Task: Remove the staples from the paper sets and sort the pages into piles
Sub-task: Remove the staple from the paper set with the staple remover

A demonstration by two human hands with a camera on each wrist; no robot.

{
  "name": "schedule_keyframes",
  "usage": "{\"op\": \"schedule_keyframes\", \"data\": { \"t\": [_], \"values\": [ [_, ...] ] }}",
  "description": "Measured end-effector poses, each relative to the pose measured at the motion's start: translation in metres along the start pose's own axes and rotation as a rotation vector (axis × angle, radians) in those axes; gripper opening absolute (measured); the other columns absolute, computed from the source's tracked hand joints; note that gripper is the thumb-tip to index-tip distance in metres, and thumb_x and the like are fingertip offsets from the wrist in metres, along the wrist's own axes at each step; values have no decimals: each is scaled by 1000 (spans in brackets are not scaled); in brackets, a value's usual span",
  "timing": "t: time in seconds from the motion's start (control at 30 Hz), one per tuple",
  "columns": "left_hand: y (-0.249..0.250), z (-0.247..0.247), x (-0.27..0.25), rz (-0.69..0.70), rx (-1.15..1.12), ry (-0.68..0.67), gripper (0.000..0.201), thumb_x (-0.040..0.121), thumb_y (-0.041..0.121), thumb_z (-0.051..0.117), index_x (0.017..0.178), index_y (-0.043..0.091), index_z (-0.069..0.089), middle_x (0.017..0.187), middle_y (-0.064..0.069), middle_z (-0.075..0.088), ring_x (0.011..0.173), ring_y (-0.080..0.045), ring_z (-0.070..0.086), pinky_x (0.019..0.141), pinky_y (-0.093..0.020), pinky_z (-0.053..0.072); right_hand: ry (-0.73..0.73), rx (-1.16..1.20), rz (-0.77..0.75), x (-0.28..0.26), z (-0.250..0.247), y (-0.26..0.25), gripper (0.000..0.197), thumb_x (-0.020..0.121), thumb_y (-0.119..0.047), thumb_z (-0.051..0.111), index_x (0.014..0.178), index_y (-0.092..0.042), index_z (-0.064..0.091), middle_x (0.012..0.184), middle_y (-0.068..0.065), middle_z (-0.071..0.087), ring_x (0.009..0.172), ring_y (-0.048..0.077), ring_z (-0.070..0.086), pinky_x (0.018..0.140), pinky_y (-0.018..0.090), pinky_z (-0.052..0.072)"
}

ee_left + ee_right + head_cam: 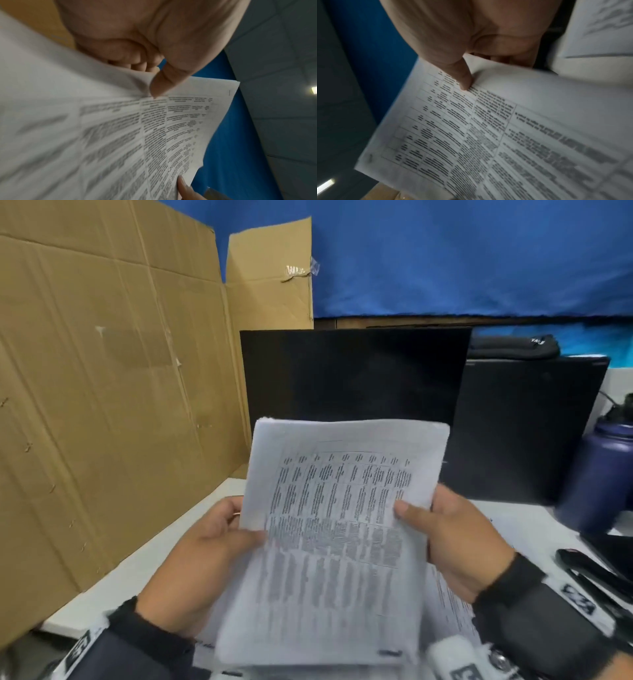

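Observation:
A stapled paper set [329,542], white pages printed with a table of text, is held up above the white desk [144,570]. My left hand [205,549] grips its left edge, thumb on the front page and fingers behind. My right hand [448,535] grips the right edge the same way. In the left wrist view the left hand's thumb [163,83] presses the paper set [120,135]. In the right wrist view the right hand's thumb [462,78] pinches the paper set [488,128]. A dark mark like a staple [390,653] shows near the set's lower right corner. More printed pages [448,601] lie on the desk underneath.
A flattened cardboard sheet [102,392] leans at the left. Two black panels [352,374] stand behind the papers. At the right stands a dark blue bottle [599,470], with a black tool [596,573] lying on the desk in front of it. A blue cloth [462,254] covers the back wall.

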State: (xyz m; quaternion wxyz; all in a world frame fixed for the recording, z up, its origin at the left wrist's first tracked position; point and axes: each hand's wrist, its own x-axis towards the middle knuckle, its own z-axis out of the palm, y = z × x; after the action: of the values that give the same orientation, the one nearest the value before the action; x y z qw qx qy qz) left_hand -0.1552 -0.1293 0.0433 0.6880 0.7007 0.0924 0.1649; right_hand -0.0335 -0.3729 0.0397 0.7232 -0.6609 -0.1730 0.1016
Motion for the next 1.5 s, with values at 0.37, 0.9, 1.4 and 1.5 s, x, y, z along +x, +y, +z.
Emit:
{"op": "schedule_keyframes", "data": {
  "t": [0.37, 0.9, 1.4, 1.5],
  "values": [
    [-34, 76, -1, -144, -77, -89, 22, 102, 14, 58, 108, 18, 79, 110, -6, 80, 103, -27, 76, 100, -52, 52, 272, -1275, 230, -69, -164, 17, 49, 79, -76, 51, 85, -28, 64, 91, -9, 66, 88, 15, 62, 82, 39, 49],
    [-85, 102, -15, -467, -244, -183, 36, 82, 6, 74, 117, -2, 73, 113, -26, 75, 107, -46, 71, 99, -62, 53, 564, -1272, 211, -97, -292, 101, 60, 75, -77, 59, 108, -26, 59, 71, -2, 69, 66, 23, 66, 63, 37, 58],
    [-49, 116, -49, -101, 15, -464, 33, 89, 40, 66, 109, 17, 77, 108, -11, 79, 105, -29, 75, 101, -54, 55, 38, -1351, -263, -111, -44, 8, 13, 87, -48, 37, 87, -37, 42, 81, -17, 44, 81, 9, 48, 92, 37, 34],
    [-37, 116, -47, 30, 69, -334, 44, 88, 48, 64, 93, 5, 73, 98, -29, 71, 85, -26, 68, 92, -65, 51, 36, -1374, -293, -114, -45, 6, 11, 87, -44, 38, 90, -37, 45, 84, -16, 45, 83, 11, 49, 90, 36, 33]
  ]
}}
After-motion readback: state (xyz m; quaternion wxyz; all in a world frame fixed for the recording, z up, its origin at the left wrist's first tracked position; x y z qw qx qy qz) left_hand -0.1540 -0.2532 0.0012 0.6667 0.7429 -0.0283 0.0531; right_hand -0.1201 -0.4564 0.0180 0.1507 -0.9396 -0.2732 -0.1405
